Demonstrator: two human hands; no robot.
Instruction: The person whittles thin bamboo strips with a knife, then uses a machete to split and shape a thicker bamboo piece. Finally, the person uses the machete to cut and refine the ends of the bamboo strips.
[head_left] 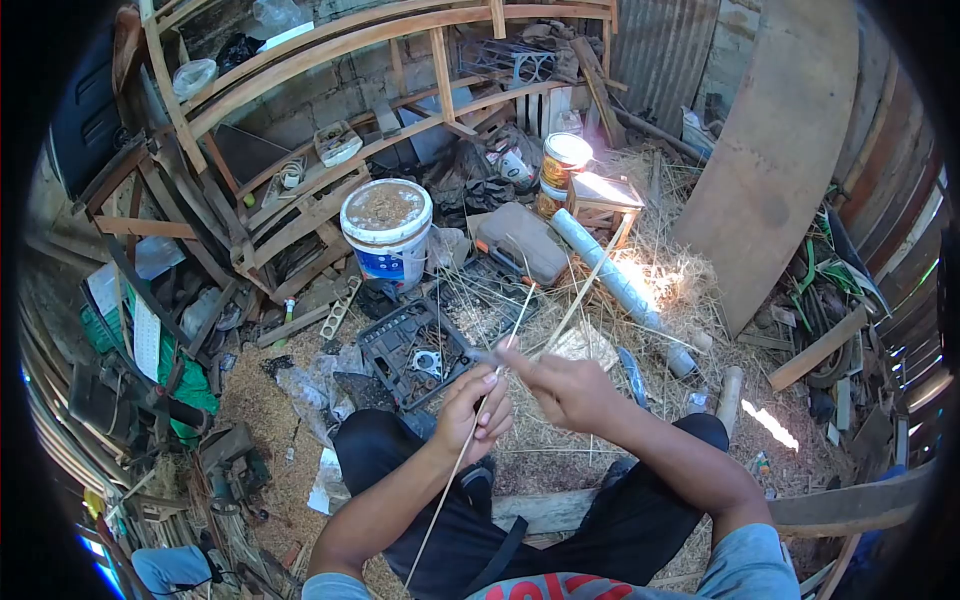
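Observation:
My left hand (474,408) is closed around a thin pale strip (437,515) that slants from my lap up between my knees. Just right of it, my right hand (565,385) has its fingers bent at the strip's upper part, near a small greyish thing that is blurred. What exactly the right fingers hold is too small to tell. A dark narrow piece shows by the left fingers. Another long pale strip (580,293) rises behind the right hand toward a small wooden stool (605,193).
Ahead lie an open black tool case (405,345), a lidded white bucket (387,232), a grey case (522,242) and a grey-blue pipe (610,278) on straw. A curved wooden frame (330,50) spans the back. A large board (775,150) leans at the right.

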